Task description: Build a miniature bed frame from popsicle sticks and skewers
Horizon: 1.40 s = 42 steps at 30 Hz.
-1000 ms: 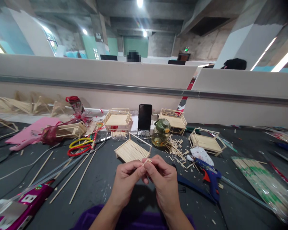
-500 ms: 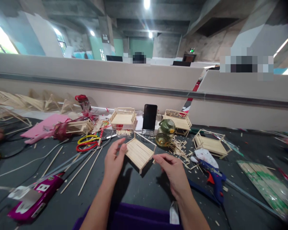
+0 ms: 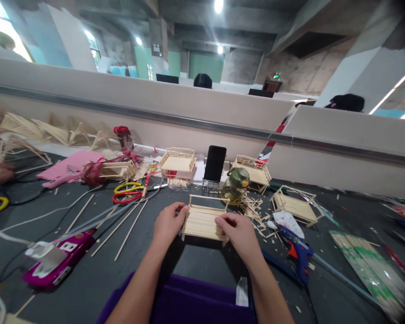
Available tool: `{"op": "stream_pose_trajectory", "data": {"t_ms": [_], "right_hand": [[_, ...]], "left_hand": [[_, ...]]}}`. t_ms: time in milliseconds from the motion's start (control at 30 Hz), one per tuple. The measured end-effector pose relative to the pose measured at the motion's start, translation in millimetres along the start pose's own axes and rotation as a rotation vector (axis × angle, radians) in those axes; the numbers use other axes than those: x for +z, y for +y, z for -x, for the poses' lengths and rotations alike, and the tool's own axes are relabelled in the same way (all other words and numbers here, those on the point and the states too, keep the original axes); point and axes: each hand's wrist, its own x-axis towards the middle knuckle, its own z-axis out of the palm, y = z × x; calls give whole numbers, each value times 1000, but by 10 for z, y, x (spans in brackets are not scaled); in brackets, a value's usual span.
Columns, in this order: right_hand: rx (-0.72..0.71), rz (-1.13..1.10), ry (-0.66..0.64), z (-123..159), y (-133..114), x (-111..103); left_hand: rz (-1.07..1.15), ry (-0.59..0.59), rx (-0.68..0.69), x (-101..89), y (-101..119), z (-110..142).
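Observation:
A miniature stick bed of thin pale wooden sticks stands in front of me, with a slatted top, short legs and a raised rail along its far side. My left hand grips its left end, thumb at the edge and fingers curled behind. My right hand holds the right end, with thumb and fingertips at the slats near the corner. Beyond it, a black phone leans on a wire stand. A green-lidded jar stands to the right of the phone.
Similar stick models stand at the back. A blue glue gun lies right, near packaged sticks. At left are scissors, loose sticks, cables and a purple power strip. Another person's hand shows at far left.
The stick bed has turned from a diagonal position to nearly square with me. My right hand has moved onto its right end. The view has shifted slightly.

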Motion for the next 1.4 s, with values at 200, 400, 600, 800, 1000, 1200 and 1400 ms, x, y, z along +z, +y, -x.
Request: {"op": "stream_pose_trajectory", "data": {"t_ms": [200, 400, 600, 800, 1000, 1200, 1400], "right_hand": [[-25, 338, -104, -190, -264, 340], [10, 488, -137, -316, -337, 605], [-45, 753, -168, -292, -338, 713], [-80, 817, -145, -257, -320, 613], [-102, 590, -100, -150, -252, 279], [-131, 493, 150, 21, -290, -405], [-5, 744, 251, -125, -318, -1072]], "left_hand": [[182, 5, -4, 54, -83, -38], [309, -25, -24, 76, -151, -59], [331, -27, -19, 88, -147, -60], [334, -23, -15, 90, -149, -48], [308, -16, -26, 66, -120, -29], [148, 106, 53, -5, -13, -6], [312, 315, 143, -43, 146, 60]]}}
